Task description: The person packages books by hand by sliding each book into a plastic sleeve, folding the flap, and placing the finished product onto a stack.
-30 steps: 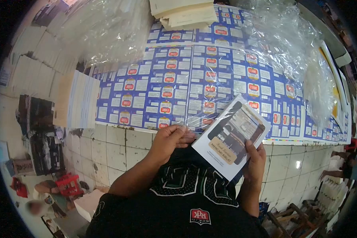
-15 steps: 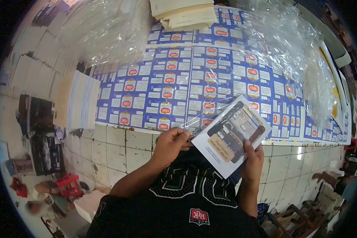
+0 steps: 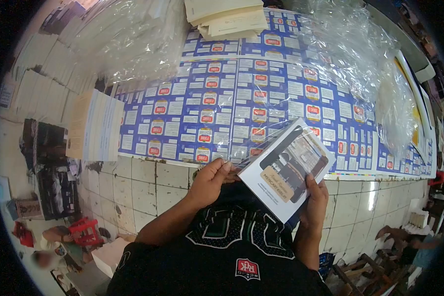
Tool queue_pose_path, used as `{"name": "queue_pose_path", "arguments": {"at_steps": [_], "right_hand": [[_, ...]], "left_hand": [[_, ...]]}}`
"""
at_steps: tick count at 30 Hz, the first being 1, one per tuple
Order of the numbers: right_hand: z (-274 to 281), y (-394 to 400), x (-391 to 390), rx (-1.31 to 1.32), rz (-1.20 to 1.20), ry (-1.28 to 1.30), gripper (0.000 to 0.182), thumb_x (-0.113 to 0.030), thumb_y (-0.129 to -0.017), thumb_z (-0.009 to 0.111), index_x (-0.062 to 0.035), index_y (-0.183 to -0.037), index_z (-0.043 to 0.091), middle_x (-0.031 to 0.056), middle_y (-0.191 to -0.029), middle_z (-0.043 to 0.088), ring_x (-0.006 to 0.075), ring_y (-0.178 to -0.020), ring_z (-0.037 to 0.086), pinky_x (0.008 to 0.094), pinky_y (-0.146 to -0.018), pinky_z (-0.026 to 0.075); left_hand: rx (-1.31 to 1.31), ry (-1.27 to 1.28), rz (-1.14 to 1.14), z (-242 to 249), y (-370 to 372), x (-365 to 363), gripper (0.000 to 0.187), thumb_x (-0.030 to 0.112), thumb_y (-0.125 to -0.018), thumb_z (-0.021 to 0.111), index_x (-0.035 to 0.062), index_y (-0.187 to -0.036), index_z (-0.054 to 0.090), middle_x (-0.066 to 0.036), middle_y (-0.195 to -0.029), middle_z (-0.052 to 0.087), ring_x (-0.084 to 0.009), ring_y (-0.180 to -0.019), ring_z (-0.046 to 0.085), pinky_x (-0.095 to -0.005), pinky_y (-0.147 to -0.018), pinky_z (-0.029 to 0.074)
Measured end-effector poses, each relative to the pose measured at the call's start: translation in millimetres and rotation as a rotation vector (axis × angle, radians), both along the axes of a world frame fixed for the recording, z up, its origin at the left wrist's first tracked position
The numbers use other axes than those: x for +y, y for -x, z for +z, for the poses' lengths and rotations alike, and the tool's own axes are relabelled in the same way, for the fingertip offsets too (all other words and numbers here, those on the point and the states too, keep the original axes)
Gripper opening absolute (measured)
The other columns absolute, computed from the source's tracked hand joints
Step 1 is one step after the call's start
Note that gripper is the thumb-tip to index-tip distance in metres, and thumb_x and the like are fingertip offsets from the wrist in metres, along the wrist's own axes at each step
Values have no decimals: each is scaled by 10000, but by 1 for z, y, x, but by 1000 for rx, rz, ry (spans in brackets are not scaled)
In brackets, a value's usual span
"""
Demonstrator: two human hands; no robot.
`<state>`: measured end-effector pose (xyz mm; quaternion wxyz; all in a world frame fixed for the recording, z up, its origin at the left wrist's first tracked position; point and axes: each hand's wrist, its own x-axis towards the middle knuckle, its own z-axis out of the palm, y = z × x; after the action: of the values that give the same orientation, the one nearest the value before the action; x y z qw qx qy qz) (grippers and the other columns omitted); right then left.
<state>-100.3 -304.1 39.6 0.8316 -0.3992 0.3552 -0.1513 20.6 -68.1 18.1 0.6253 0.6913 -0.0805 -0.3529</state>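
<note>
A book (image 3: 266, 190) with a white cover and a dark picture panel lies tilted in front of my chest, over the table's near edge. My right hand (image 3: 314, 201) grips its lower right side, thumb on the front cover and fingers behind. Clear plastic wrap (image 3: 236, 166) shows around the book's upper left edge. My left hand (image 3: 211, 183) pinches that wrap between thumb and fingers, just left of the book. How far the wrap covers the book is hard to make out.
The table (image 3: 182, 108) is covered with blue printed label sheets. Piles of clear plastic (image 3: 133, 39) and more plastic (image 3: 350, 49) lie at the back. A book stack (image 3: 96, 126) stands left, cream papers (image 3: 229, 19) at the back. Another person (image 3: 54, 237) is at lower left.
The book has tipped slightly, so its lower left edge now shows as a thicker side. Both hands keep their holds almost in place.
</note>
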Motion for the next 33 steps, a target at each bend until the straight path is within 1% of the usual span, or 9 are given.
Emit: {"name": "queue_pose_path", "arguments": {"at_steps": [5,10,14,15,17,20,23,28,33], "right_hand": [[-3,0,-2,-15,1,-53,356,-150,-954,520,65,-1235,481,151,-1130,612,206,-966,615,321,-864,487],[-6,-1,2,-3,-26,-8,351,-149,-960,508,58,-1240,477,150,-1124,614,206,-952,620,323,-855,492],[-15,1,1,-22,-20,-21,362,-103,-943,543,65,-1248,445,159,-1155,589,199,-992,602,324,-876,486],[-16,1,4,-15,-17,68,368,-102,-942,551,63,-1253,442,156,-1155,588,197,-996,595,321,-880,479],[-15,-1,7,-10,-11,159,375,-100,-941,558,61,-1258,439,153,-1156,587,194,-1001,589,318,-884,472],[-13,1,11,-2,-14,188,382,-97,-938,566,55,-1264,437,152,-1160,583,194,-1010,580,311,-893,462],[-9,3,10,10,-29,187,391,-102,-930,581,49,-1263,443,152,-1145,590,194,-1001,586,316,-888,466],[-5,18,3,-9,69,117,412,-116,-914,605,49,-1260,456,159,-1145,604,199,-994,601,331,-883,474],[-2,16,4,-2,3,81,406,-117,-921,590,53,-1264,452,162,-1164,597,208,-997,602,331,-887,474]], "left_hand": [[-156,-91,-59,0,3,2,247,199,-1034,397,6,-1028,552,-51,-942,610,-106,-905,565,-282,-862,461],[-202,-90,-55,-11,5,6,232,183,-1031,408,-3,-1001,543,-51,-921,608,-96,-877,548,-271,-825,449],[-247,-75,-79,13,5,0,215,159,-1022,427,-24,-1011,541,-68,-950,632,-107,-907,583,-266,-835,453],[-247,-74,-79,10,6,0,215,159,-1022,427,-24,-1011,541,-68,-950,632,-107,-907,583,-266,-835,453],[-95,78,27,3,9,-1,219,158,-1014,450,-38,-1025,548,-95,-977,643,-128,-945,616,-267,-853,482],[26,105,146,10,14,-9,231,174,-1001,486,-44,-1019,560,-117,-975,646,-154,-908,651,-278,-810,537],[118,59,170,6,12,-8,249,195,-990,513,-47,-1015,569,-123,-949,656,-171,-861,672,-288,-750,572],[182,42,197,12,9,-10,254,205,-994,504,-36,-1032,575,-125,-967,675,-171,-826,680,-277,-719,567],[208,-7,184,12,10,-6,285,237,-1018,444,-12,-1084,568,-112,-1033,678,-168,-861,676,-276,-723,541]]}}
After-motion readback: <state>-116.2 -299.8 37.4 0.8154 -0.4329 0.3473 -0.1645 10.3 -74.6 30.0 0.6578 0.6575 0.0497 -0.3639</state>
